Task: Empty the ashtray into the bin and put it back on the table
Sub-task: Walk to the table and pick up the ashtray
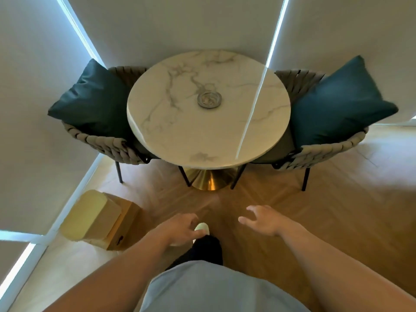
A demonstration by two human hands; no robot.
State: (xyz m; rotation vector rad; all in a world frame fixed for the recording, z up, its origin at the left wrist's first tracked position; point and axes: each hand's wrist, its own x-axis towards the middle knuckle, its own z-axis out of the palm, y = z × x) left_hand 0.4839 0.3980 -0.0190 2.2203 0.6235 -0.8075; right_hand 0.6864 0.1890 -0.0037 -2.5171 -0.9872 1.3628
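Marble: the round white tabletop [180, 136] is veined in grey and sits on a gold cone-shaped base [208, 179].
Ashtray: a round metallic ashtray [209, 99] rests near the middle of the tabletop, a little toward the far side; its contents are too small to make out.
Bin: a tan box-shaped bin [102, 219] with a pale yellowish liner stands on the floor to the left, near the white wall edge and well apart from the ashtray.
Left hand: the left hand [182, 229] hangs low over the floor, fingers loosely curled and holding nothing; it overlaps a light-coloured shoe [202, 227] in the view.
Right hand: the right hand [262, 219] is held out over the floor, fingers spread and empty, well short of the tabletop.
Chairs: a woven rope chair [105, 145] stands at the left of the tabletop and another woven chair [326, 152] at the right.
Cushions: a dark teal cushion [90, 97] sits in the left chair, a bluer cushion [337, 104] in the right one.
Floor: wooden herringbone floor [337, 210] runs under everything.
Person: a light blue shirt [213, 289] and a dark trouser leg fill the bottom of the view.
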